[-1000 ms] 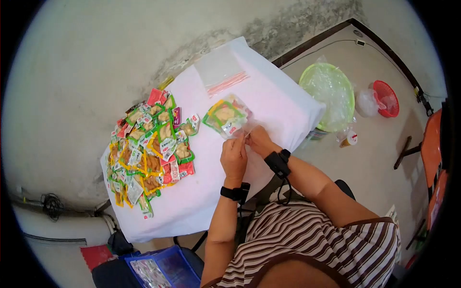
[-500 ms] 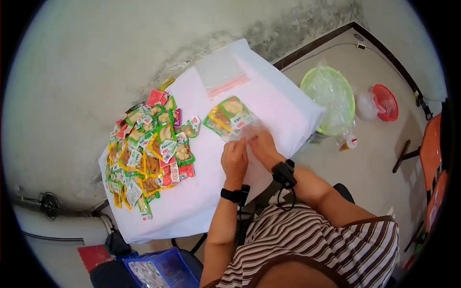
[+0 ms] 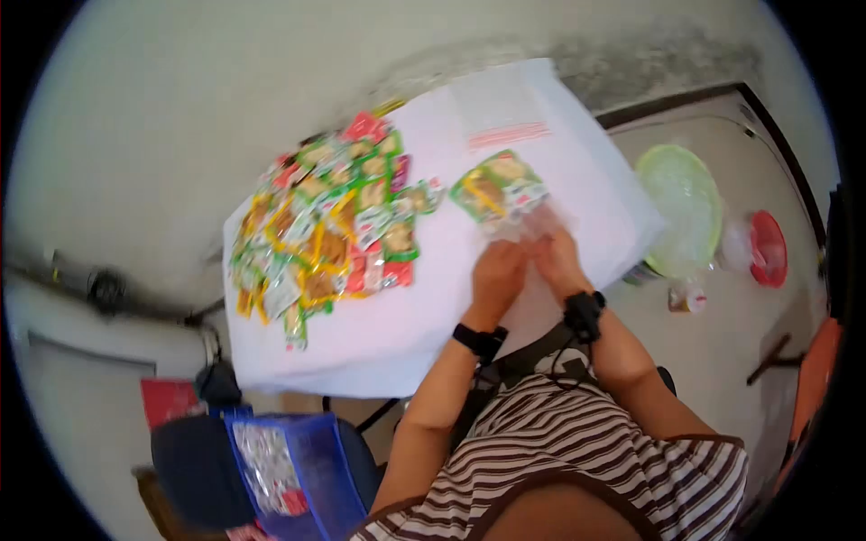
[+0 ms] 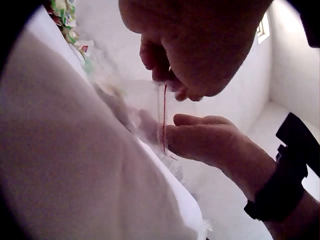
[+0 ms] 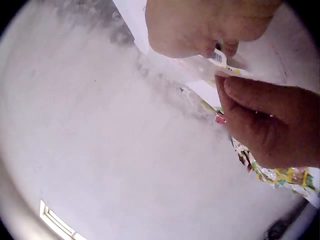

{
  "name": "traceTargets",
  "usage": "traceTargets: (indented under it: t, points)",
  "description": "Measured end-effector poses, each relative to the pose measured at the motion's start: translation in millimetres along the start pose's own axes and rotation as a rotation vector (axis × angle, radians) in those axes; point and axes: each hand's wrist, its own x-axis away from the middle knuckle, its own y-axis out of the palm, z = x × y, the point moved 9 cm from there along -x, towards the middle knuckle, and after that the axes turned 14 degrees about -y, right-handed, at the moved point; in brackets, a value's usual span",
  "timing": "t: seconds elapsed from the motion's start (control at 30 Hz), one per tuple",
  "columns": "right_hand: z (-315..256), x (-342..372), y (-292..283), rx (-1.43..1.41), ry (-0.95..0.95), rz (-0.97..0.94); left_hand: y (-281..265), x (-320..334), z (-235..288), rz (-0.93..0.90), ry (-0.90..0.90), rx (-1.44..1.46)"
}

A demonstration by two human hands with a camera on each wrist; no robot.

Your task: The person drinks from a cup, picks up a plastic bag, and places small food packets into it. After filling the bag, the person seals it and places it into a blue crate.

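Note:
A clear zip bag (image 3: 547,216) lies on the white-covered table, holding snack packets (image 3: 485,191) with green and yellow borders. Its mouth faces the person. My left hand (image 3: 499,273) pinches the mouth edge between thumb and curled fingers. Close on its right, my right hand (image 3: 558,260) pinches the same edge. In the left wrist view a red zip line (image 4: 165,116) runs between the two hands. The right wrist view shows the fingertips of both hands close together at the clear film.
A large heap of snack packets (image 3: 336,221) covers the table's left side. Flat zip bags (image 3: 505,117) with red strips lie at the far edge. On the floor right stand a green basket (image 3: 678,212) and a red basket (image 3: 769,249). A blue crate (image 3: 311,469) sits lower left.
The head view has swung, so the table appears farther right and higher. The packets inside the bag went from bunched to lying side by side. Both hands stay at the bag's mouth.

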Motion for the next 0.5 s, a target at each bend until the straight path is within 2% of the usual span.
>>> traceTargets:
  t: [0.03,0.13,0.2,0.23,0.27,0.3,0.37,0.43,0.5]
  points:
    - [-4.6,7.3,3.0,-0.120,0.085,0.099,-10.5,2.3,1.4,0.014,-0.028,0.116]
    - [-8.3,29.4,-5.9,0.006,0.140,-0.041,-30.3,12.5,-18.6,-0.002,-0.118,0.085]
    - [-12.9,42.2,-14.1,0.067,0.184,-0.118,-50.9,23.3,-63.3,0.158,-0.197,-0.006]
    - [-12.3,48.1,-21.4,0.125,0.209,-0.162,-65.1,27.8,-87.7,0.180,-0.206,-0.059]
    - [-11.0,52.7,-25.9,0.183,0.231,-0.201,-93.8,32.2,-105.5,0.315,-0.334,-0.068]
    - [-10.5,54.6,-29.6,0.185,0.235,-0.200,-113.3,35.5,-129.5,0.299,-0.466,-0.057]
    - [-10.4,59.1,-32.6,0.237,0.239,-0.266,-146.4,49.7,-160.9,0.407,-0.616,-0.272]
    - [-10.7,63.0,-29.0,0.253,0.243,-0.273,-159.7,56.8,-181.5,0.380,-0.653,-0.296]
    - [-8.2,66.7,-22.7,0.268,0.251,-0.285,-158.0,57.9,-187.2,0.250,-0.697,-0.554]
